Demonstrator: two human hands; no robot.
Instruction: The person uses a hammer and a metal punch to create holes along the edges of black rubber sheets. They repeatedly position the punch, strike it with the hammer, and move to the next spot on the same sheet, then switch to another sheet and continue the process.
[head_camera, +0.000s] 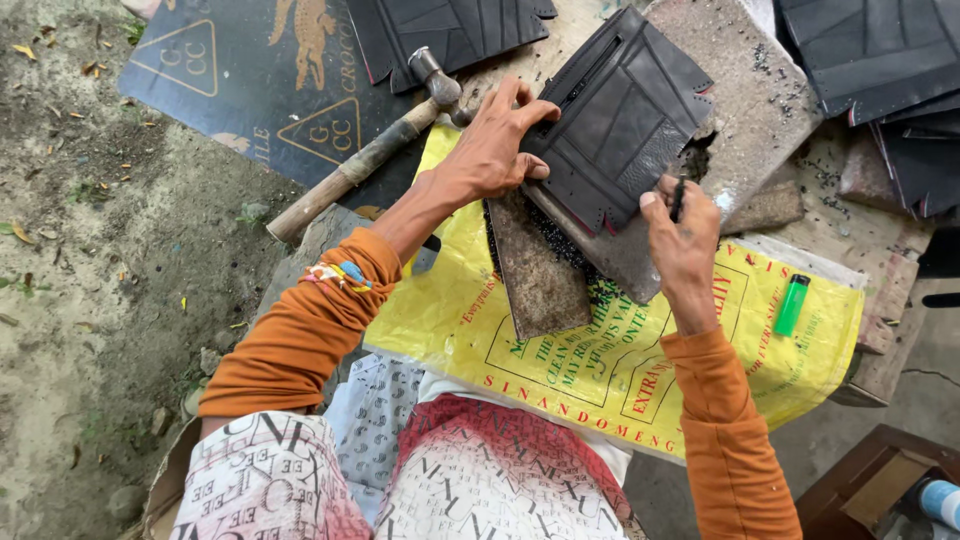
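Note:
A black stitched leather-like piece (620, 115) lies on a rough stone slab (745, 90). My left hand (495, 145) presses on the piece's left edge, fingers spread over it. My right hand (682, 235) is closed on a thin dark tool (678, 198) at the piece's lower right corner, where the edge is notched. A wooden-handled hammer (370, 155) lies just left of my left hand, its metal head beside my fingers. Black scraps are scattered under the slab's edge.
A yellow printed sack (480, 320) covers the surface below the slab, with a green lighter (791, 304) on its right part. More black cut pieces (880, 50) lie at the top and right. A dark printed sheet (240, 70) lies top left, dirt ground left.

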